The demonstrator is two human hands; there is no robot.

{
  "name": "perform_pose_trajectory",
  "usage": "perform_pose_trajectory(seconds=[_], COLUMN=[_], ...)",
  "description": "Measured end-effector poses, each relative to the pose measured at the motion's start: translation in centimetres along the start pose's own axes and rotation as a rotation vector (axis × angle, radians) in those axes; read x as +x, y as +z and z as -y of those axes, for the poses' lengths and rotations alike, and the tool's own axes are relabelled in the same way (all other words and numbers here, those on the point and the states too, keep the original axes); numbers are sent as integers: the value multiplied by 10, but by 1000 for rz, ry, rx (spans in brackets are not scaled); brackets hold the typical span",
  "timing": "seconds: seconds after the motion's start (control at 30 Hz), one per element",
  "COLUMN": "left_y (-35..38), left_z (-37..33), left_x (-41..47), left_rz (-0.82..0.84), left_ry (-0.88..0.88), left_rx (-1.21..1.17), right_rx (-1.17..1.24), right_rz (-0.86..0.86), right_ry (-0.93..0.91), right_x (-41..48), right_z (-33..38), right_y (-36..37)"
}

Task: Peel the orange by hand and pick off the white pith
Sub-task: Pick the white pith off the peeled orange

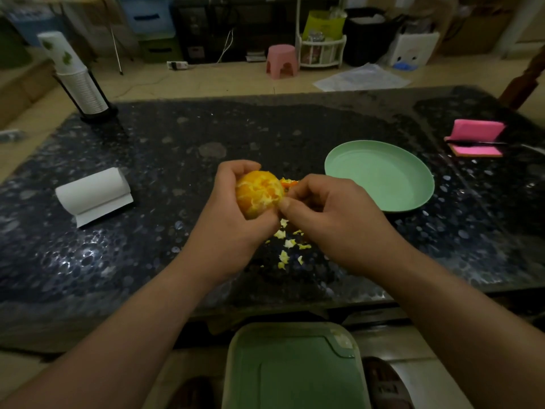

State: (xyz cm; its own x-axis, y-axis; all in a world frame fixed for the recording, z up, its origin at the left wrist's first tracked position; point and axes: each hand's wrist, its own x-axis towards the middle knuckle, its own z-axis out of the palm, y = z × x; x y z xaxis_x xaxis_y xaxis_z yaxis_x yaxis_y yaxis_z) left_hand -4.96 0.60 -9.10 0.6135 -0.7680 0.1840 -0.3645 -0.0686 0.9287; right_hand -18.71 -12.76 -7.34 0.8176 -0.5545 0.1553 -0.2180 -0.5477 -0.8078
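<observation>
left hand [233, 219]: fingers curled round peeled orange [258, 191], held above dark stone table [177, 149]. right hand [333, 214]: thumb + forefinger pinching white pith on the orange's right side, other fingers curled in. pith scraps [287, 249] on table just below both sets of fingertips. green plate [380, 175] beyond right knuckles, not touching. paper towel roll [94, 193] well left of left fingers

Bare dark tabletop [191, 137] between paper roll [93, 193] and green plate [380, 175]; pith scraps [287, 245] under hands.
</observation>
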Motion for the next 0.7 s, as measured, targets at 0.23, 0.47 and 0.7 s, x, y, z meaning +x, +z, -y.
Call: perform_pose_trajectory(seconds=[0.23, 0.47, 0.7], left_y=[5, 9, 6], left_z=[4, 4, -1], left_x=[-4, -7, -6], left_rz=[33, 35, 33], left_ry=[52, 97, 37], left_rx=[150, 185, 88], right_rx=[-272, -284, -81], right_rz=[-33, -120, -99], right_ry=[-70, -100, -40], right_x=[-2, -3, -1], right_z=[-1, -4, -5], right_y=[3, 7, 2])
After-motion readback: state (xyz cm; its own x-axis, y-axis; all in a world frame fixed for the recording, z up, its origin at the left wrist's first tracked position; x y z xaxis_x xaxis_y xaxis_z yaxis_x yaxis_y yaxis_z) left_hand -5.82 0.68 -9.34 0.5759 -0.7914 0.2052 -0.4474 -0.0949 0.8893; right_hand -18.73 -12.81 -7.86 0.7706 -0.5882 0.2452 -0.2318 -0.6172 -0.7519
